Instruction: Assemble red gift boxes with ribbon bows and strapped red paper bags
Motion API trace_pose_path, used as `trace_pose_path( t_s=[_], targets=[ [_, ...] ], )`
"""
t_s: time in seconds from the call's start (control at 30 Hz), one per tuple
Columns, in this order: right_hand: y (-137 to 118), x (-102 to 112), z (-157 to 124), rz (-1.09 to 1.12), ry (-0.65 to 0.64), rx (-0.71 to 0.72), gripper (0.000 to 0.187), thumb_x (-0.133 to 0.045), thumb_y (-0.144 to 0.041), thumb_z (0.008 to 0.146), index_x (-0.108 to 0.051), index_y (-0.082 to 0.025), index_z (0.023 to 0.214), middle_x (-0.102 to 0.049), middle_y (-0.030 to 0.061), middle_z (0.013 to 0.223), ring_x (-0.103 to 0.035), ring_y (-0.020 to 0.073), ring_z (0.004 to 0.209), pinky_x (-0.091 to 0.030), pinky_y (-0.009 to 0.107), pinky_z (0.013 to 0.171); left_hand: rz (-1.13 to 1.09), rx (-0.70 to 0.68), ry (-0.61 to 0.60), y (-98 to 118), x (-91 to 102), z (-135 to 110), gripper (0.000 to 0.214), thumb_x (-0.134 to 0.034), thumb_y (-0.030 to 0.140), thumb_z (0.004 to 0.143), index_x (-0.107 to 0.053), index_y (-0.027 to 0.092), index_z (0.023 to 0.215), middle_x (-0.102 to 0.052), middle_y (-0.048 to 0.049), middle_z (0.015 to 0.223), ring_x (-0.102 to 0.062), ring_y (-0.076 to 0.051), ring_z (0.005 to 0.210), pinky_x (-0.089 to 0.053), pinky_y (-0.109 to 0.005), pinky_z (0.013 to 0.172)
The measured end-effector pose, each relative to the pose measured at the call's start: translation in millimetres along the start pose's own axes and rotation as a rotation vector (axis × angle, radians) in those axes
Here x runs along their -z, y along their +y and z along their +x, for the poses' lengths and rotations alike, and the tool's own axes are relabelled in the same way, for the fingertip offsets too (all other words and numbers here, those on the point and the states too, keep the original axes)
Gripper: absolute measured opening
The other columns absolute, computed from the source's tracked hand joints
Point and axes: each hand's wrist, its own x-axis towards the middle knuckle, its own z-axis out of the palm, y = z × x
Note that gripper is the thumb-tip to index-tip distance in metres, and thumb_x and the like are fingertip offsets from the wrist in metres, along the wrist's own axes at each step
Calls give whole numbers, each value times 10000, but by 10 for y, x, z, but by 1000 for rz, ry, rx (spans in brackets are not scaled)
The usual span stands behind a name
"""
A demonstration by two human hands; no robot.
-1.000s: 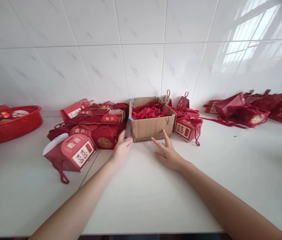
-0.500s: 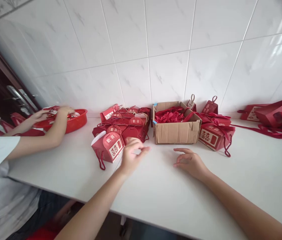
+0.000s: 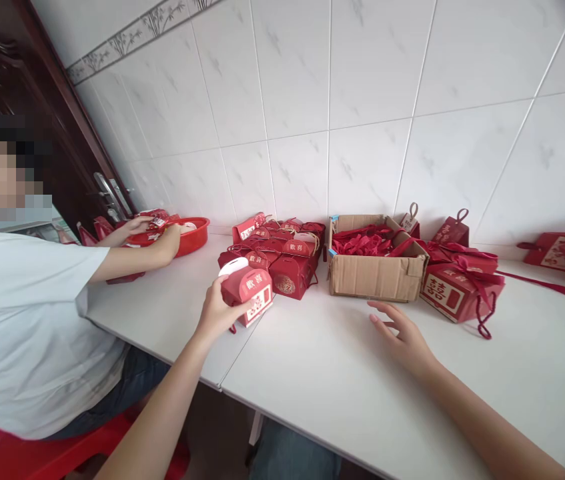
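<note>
My left hand (image 3: 216, 311) grips a red gift box (image 3: 256, 285) with white Chinese lettering and a rounded top flap, fingers behind it and thumb across its front. Its white inner flap stands up at the back, and a bit of dark red cord shows below. Several more red gift boxes (image 3: 296, 275) are packed together just behind it. My right hand (image 3: 405, 337) hovers over the table with fingers apart and nothing in them. In front of that hand stands a cardboard box (image 3: 375, 279) of red ribbons (image 3: 362, 245).
Red boxes with ribbon bows (image 3: 462, 293) stand right of the cardboard box. More red packages (image 3: 552, 250) lie at the far right. On the left, a person in a white shirt (image 3: 27, 300) reaches into a red basin (image 3: 195, 237). A tiled wall (image 3: 372, 153) backs the white table (image 3: 342, 373).
My left hand has moved left and closed on the front red gift box. The right hand's fingers have spread more. My view has turned left, showing more of the other person.
</note>
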Motion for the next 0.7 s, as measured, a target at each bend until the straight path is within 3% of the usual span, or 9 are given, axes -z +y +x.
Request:
trace_pose_path(
  t_s=[0.1, 0.17, 0.3, 0.4, 0.5, 0.53, 0.6, 0.67, 0.7],
  targets=[
    [-143, 25, -39, 59, 66, -11, 429, -484, -573, 882, -602, -242, 1128, -574, 118, 1225, -568, 273, 1115, -531, 429, 871, -54, -136, -195, 344, -44, -315, 819, -806, 359, 630, -384, 258, 1325, -470, -110, 1351, -560, -260, 1153, -501, -372, 944],
    [-268, 49, -65, 98, 100, -9, 412, -475, -569, 893, -587, -251, 1130, -574, 104, 1243, -539, 261, 1170, -522, 414, 903, -87, -338, -349, 594, -134, -505, 829, -766, 315, 699, -295, 280, 1380, -392, -126, 1418, -526, -271, 1209, -475, -394, 989],
    [-495, 118, -100, 356, 108, -49, 398, -538, -544, 881, -575, -264, 1161, -581, 77, 1273, -544, 241, 1181, -500, 393, 950, -72, -591, -467, 988, -431, -703, 814, -717, 254, 763, -229, 300, 1413, -320, -135, 1451, -395, -290, 1329, -444, -412, 1036],
    [-587, 190, -104, 595, 39, -94, 425, -572, -513, 875, -541, -299, 1241, -547, 63, 1335, -601, 228, 1082, -539, 360, 858, -67, -643, -518, 1126, -678, -755, 914, -771, 299, 735, -187, 317, 1438, -275, -139, 1473, -307, -321, 1380, -423, -459, 1059],
    [-622, 265, -101, 665, -62, -146, 537, -646, -451, 841, -469, -317, 1329, -548, 73, 1333, -632, 221, 976, -558, 327, 725, -199, -613, -629, 1177, -863, -797, 1190, -841, 561, 552, -126, 304, 1467, -189, -164, 1505, -257, -377, 1391, -423, -499, 1051],
    [-627, 282, -103, 666, -100, -156, 593, -680, -424, 820, -443, -317, 1353, -557, 78, 1319, -629, 227, 982, -557, 321, 705, -279, -587, -651, 1192, -906, -808, 1152, -777, 652, 572, -147, 287, 1464, -199, -170, 1498, -272, -375, 1382, -429, -492, 1044],
    [-633, 296, -112, 665, -182, -168, 720, -740, -373, 772, -382, -326, 1395, -564, 82, 1307, -613, 242, 1032, -560, 324, 711, -389, -511, -594, 1231, -968, -816, 799, -564, 684, 777, -302, 257, 1399, -321, -163, 1431, -361, -327, 1334, -428, -464, 1039],
    [-632, 276, -128, 658, -255, -167, 830, -778, -333, 729, -324, -334, 1424, -538, 88, 1339, -598, 248, 1077, -565, 353, 771, -381, -423, -454, 1284, -1004, -807, 407, -431, 519, 936, -482, 245, 1232, -478, -126, 1290, -479, -268, 1224, -435, -432, 1015],
    [-628, 256, -137, 650, -278, -157, 869, -792, -314, 712, -305, -335, 1432, -515, 92, 1367, -588, 250, 1106, -559, 373, 821, -350, -396, -387, 1311, -1012, -799, 281, -444, 433, 952, -534, 242, 1138, -533, -105, 1212, -521, -250, 1164, -445, -418, 993]
  ],
)
